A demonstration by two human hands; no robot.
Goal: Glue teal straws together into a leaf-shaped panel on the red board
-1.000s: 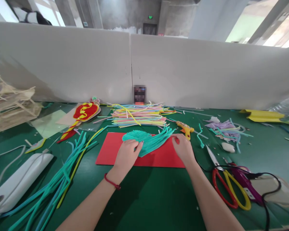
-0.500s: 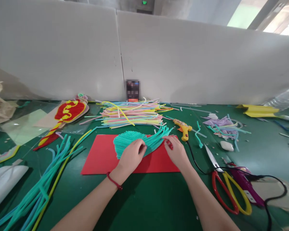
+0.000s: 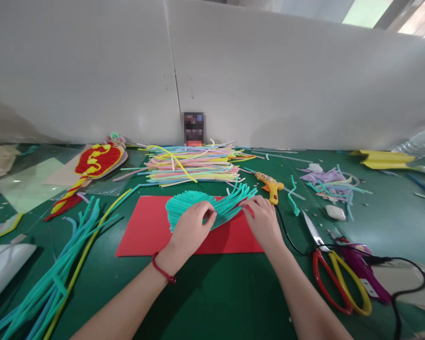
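Note:
A fan-shaped teal piece [image 3: 180, 205] made of pipe cleaners laid side by side lies over a red sheet [image 3: 138, 231]. Its loose teal strands [image 3: 239, 193] sweep out to the right. My left hand [image 3: 193, 224], with a red cord bracelet at the wrist, is closed in a pinch at the piece's lower right, where the strands start. Toward the strands' free ends, my right hand [image 3: 264, 219] has thumb and finger pinched together on the teal pipe cleaners. The exact contact under the fingertips is partly hidden.
Behind the sheet lies a pile of coloured pipe cleaners [image 3: 194, 165]. A yellow glue gun [image 3: 272, 186], its black cord and open scissors [image 3: 329, 259] are on the right. Teal strands [image 3: 56, 269] and a red-and-yellow fan-shaped craft [image 3: 99, 160] lie left. A pale partition [image 3: 269, 80] stands behind.
The view has tilted slightly downward. My right hand's fingers have shifted a little at the strand ends; my left hand stays in nearly the same place on the piece.

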